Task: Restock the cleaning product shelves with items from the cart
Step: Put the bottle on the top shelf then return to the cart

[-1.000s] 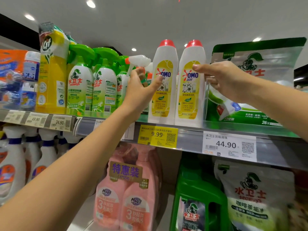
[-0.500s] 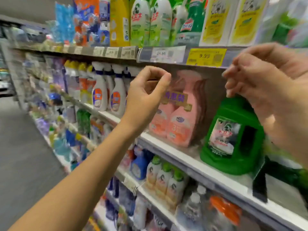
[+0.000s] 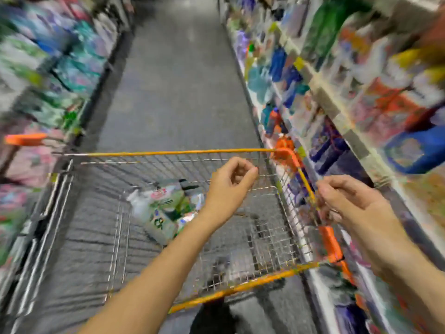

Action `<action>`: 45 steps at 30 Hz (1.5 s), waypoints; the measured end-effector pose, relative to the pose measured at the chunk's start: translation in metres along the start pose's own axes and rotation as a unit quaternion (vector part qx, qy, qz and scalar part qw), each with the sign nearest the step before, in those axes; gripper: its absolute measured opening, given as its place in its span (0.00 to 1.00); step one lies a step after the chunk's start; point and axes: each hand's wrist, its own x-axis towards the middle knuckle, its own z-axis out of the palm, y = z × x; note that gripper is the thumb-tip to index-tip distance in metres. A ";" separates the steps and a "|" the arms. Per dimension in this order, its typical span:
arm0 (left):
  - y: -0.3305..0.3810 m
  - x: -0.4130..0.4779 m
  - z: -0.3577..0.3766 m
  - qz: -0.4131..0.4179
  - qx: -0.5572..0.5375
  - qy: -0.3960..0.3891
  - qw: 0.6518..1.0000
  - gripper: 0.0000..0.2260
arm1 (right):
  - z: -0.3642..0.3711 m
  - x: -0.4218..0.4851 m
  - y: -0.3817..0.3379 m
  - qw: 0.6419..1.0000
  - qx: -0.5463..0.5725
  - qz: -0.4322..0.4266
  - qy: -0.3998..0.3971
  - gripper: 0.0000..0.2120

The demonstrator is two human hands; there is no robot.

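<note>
Orange trim runs round the wire cart (image 3: 168, 153), which stands just beside the shelves (image 3: 337, 112) on the person's right, everything in the head view smeared by camera motion. Both hands hover above the cart holding nothing. The left hand (image 3: 230, 189) has its fingers loosely curled, thumb near the fingertips. The right hand (image 3: 351, 203) hangs with slack, half-bent fingers over the cart's right rim, and whether it touches the wire cannot be told. The stock (image 3: 161, 208), a small heap of green-and-white packs and bottles, lies on the cart's floor, below and left of the left hand. The next pick probably calls for reaching down with the left hand, gripping one bottle round its body rather than its cap, and lifting it clear of the wire.
</note>
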 end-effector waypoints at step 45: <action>-0.412 -0.007 -0.173 -0.442 0.056 0.460 0.768 0.32 | 0.318 0.126 0.343 0.912 -0.149 0.316 -0.215 0.07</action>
